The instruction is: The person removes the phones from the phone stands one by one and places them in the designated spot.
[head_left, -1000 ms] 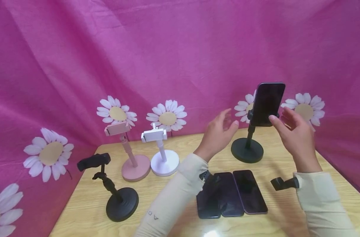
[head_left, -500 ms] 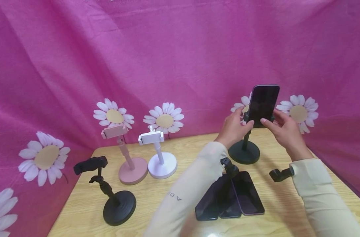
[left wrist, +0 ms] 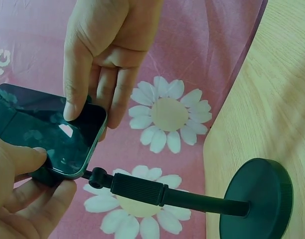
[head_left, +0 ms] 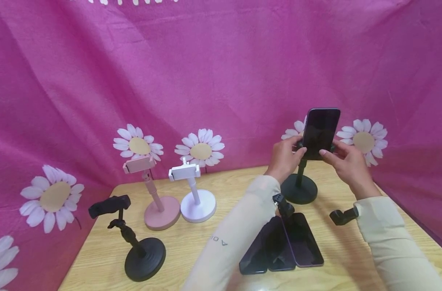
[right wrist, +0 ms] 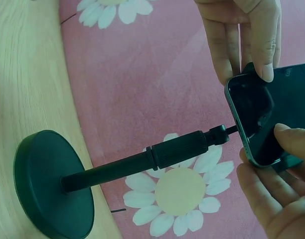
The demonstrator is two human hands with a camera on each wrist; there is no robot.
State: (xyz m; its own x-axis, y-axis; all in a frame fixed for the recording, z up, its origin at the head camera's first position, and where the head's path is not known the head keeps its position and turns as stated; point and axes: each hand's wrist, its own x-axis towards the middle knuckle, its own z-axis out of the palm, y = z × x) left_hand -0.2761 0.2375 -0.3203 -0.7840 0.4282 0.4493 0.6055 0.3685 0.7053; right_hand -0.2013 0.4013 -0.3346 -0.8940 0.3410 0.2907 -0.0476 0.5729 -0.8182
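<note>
A dark smartphone (head_left: 320, 129) stands upright in the clamp of a black phone stand (head_left: 299, 189) at the back right of the table. My left hand (head_left: 283, 159) grips the phone's lower left side, thumb on the screen's edge and fingers round behind. On the opposite side my right hand (head_left: 352, 169) holds it the same way, its thumb on the lower screen. In the left wrist view the phone (left wrist: 48, 127) sits between both hands, and the stand's pole (left wrist: 142, 189) runs down to its round base. The fingers mostly hide the clamp.
Several dark phones (head_left: 304, 242) lie side by side in front of the stand, partly behind my left sleeve. To the left stand pink (head_left: 162, 212), white (head_left: 199, 206) and black (head_left: 145, 258) phone stands. A pink flowered cloth (head_left: 221, 72) hangs behind the wooden table.
Both hands have moved in from either side of the standing phone and now grip its lower edges. The view has shifted slightly; the other stands and phones stay put.
</note>
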